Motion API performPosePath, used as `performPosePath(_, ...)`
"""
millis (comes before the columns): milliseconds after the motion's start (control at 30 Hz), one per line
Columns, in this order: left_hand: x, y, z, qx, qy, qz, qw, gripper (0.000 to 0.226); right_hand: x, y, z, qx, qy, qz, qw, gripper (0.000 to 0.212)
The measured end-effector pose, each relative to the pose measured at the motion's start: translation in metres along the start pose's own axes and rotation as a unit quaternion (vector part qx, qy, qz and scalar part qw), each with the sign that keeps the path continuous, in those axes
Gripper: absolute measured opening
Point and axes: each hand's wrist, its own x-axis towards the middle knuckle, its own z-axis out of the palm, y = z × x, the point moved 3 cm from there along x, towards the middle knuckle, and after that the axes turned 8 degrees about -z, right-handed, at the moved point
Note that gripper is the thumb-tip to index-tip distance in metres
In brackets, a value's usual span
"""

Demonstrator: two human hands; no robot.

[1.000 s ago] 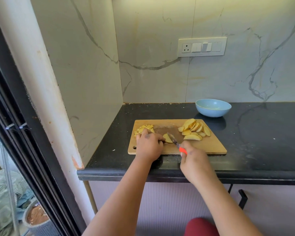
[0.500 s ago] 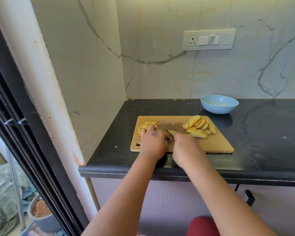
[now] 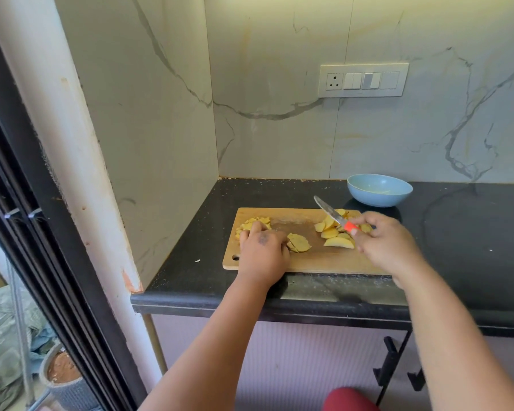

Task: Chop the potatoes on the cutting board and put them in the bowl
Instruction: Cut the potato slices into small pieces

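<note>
Head view is showing a wooden cutting board (image 3: 306, 259) lying near the middle of the frame on a black counter (image 3: 457, 247), with potato on it in three groups. A cut potato slice (image 3: 298, 242) is lying left of the board's centre, scored into small pieces that are sitting together. The left hand (image 3: 261, 250) is resting on the board just left of that slice, its curled fingers touching the slice's left edge; whether they are pinching it or only steadying it cannot be told. Behind this hand, at the board's upper left corner, a small heap of diced potato (image 3: 254, 223) is lying. On the right half of the board a pile of potato slices (image 3: 336, 232) is sitting, partly hidden by the other hand.

The right hand (image 3: 386, 244) is hanging over the right part of the board, its fingers and thumb closed round the orange handle of a knife (image 3: 333, 213). The blade is pointing up and to the left, raised above the pile of slices and clear of the wood.

A light blue bowl (image 3: 379, 189) is standing on the counter behind the board's upper right corner, apart from it, close to the marble wall (image 3: 279, 84). A white switch panel (image 3: 363, 80) is sitting on that wall in the upper right of the frame. Down the left side a dark window frame (image 3: 27, 218) is running, and a red piece of clothing (image 3: 349, 400) is showing at the bottom edge.
</note>
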Motion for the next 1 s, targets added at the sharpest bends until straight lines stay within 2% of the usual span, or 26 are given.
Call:
performPosePath(67,-0.002,0.001,0.000,-0.015,0.001,0.032,0.999,0.038,0.003,0.011,0.026,0.037,0.066,-0.023,0.997,0.011)
performPosePath(133,-0.007,0.005,0.001,-0.023,-0.038,0.107,0.993,0.053,0.002,0.022,0.046,0.048,0.104,-0.049,0.992,0.013)
performPosePath(233,-0.012,0.009,0.007,0.049,-0.101,0.164,0.980,0.063,0.003,0.029,0.055,0.024,0.128,-0.084,0.988,0.016)
performPosePath(367,-0.003,0.014,0.013,0.146,-0.147,0.120,0.971,0.056,0.005,0.032,0.057,0.008,0.127,-0.103,0.987,0.017)
performPosePath(500,0.022,0.024,0.022,0.256,-0.186,0.082,0.945,0.068,0.006,0.034,0.057,0.007,0.117,-0.102,0.988,0.018)
performPosePath(667,0.045,0.015,0.022,0.350,-0.189,0.028,0.917,0.074,0.006,0.036,0.057,0.008,0.110,-0.103,0.989,0.019)
performPosePath(767,0.047,0.008,0.015,0.348,-0.162,0.012,0.923,0.076,0.007,0.036,0.056,0.012,0.110,-0.098,0.989,0.019)
performPosePath(900,0.050,-0.004,0.003,0.267,-0.107,-0.005,0.958,0.070,0.006,0.039,0.050,0.051,0.153,-0.063,0.985,0.018)
performPosePath(1000,0.053,-0.001,0.003,0.199,-0.149,0.034,0.968,0.062,0.007,0.041,0.047,0.077,0.176,-0.037,0.981,0.018)
